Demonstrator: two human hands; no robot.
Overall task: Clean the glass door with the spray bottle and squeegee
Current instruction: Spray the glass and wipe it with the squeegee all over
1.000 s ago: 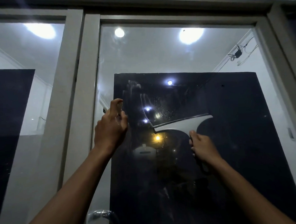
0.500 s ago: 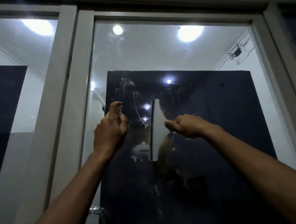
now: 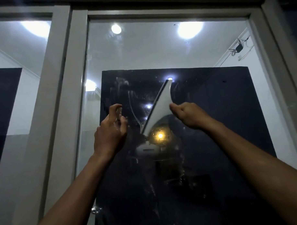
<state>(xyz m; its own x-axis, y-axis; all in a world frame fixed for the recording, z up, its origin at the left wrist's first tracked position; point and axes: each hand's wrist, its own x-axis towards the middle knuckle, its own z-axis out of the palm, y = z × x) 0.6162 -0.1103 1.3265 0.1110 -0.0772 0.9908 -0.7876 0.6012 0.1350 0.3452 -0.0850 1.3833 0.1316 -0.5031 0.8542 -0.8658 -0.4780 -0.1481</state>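
Right grip (image 3: pixel 186 113) clasps the white squeegee (image 3: pixel 158 108), blade slanted on the wet glass door (image 3: pixel 204 144); left grip (image 3: pixel 111 130) holds a small spray bottle (image 3: pixel 119 111). Wiping step; next, drag across streaks.

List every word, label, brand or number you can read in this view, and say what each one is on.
None can be read.
Spray bottle in the left hand: mostly hidden by the fingers, no label shows.
Squeegee in the right hand: plain white, no print visible.
Glass door: only streaks, droplets and light reflections, no sticker or sign.
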